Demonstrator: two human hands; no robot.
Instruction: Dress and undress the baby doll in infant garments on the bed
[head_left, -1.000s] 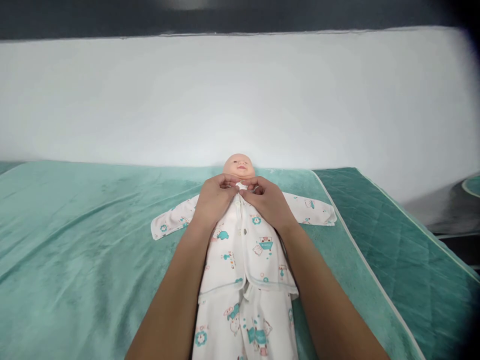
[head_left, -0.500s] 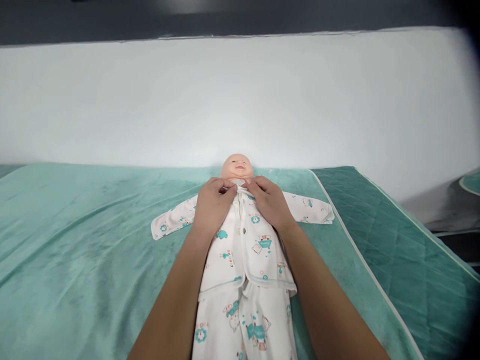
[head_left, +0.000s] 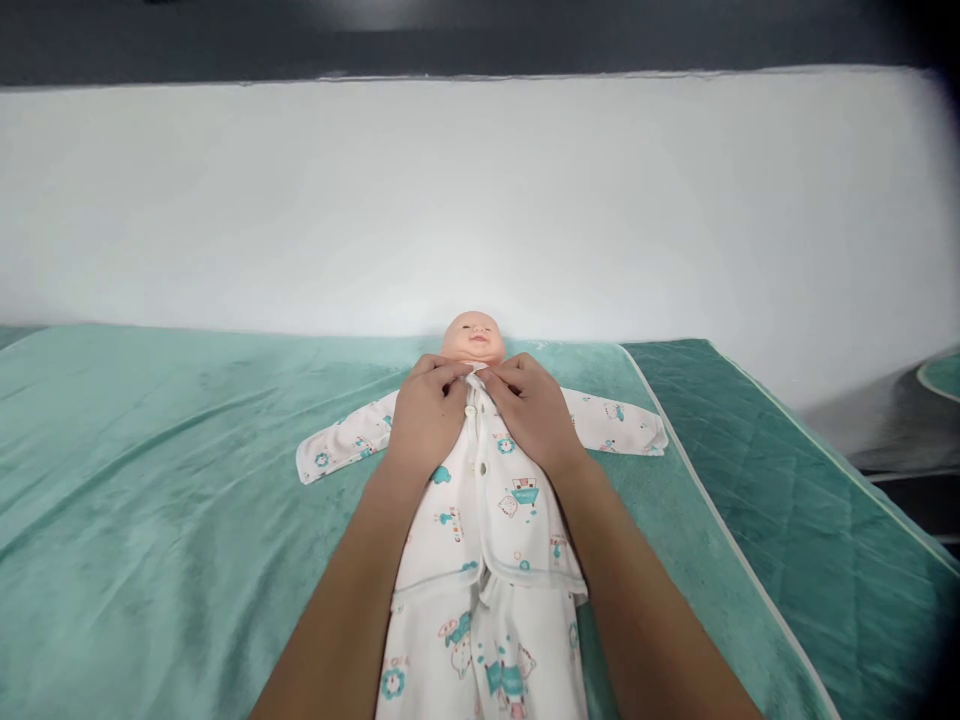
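A baby doll (head_left: 474, 337) lies on its back, dressed in a white printed baby jacket (head_left: 517, 520) and matching trousers (head_left: 495, 660). At the jacket's neckline, just under the doll's chin, my left hand (head_left: 431, 410) pinches the left front edge. My right hand (head_left: 529, 405) grips the opposite edge, its fingertips almost meeting the left ones. Below them the two front edges lie close together, with a white button (head_left: 470, 411) and buttonholes showing down the middle. The fingers cover the top fastening. Both sleeves are spread out sideways.
A light green blanket (head_left: 187, 520) lies under the doll, over a darker quilted cover (head_left: 787, 480) at the right. Behind the doll's head rises a white wall (head_left: 480, 200). A green-topped item (head_left: 941, 372) stands at the far right edge.
Both hands have drawn the collar edges closer together, and the right hand has shifted slightly left. The jacket's front has moved a little to the left.
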